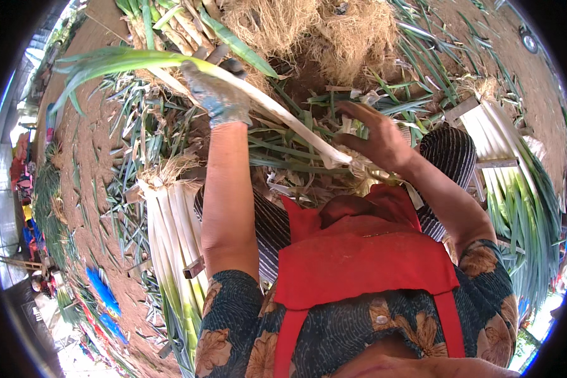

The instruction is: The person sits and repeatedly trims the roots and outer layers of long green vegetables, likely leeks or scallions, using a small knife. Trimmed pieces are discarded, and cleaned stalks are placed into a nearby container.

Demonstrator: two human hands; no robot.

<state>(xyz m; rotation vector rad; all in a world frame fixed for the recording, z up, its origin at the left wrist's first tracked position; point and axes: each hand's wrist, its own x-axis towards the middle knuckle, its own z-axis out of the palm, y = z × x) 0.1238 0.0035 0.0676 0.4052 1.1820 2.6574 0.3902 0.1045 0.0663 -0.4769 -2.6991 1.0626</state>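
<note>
My left hand, in a soiled blue-grey glove, grips a long green onion by its upper stalk. The green leaves trail off to the left, and the white shank slants down to its root end by my lap. My right hand is bare, with its fingers spread just above that root end. Nothing shows between those fingers. Below them, a red apron covers my front and reaches my lap.
Trimmed onions lie stacked in a metal rack at my left, and another stack at my right. Dry root clumps and untrimmed onions lie ahead. Leaf scraps litter the dirt floor.
</note>
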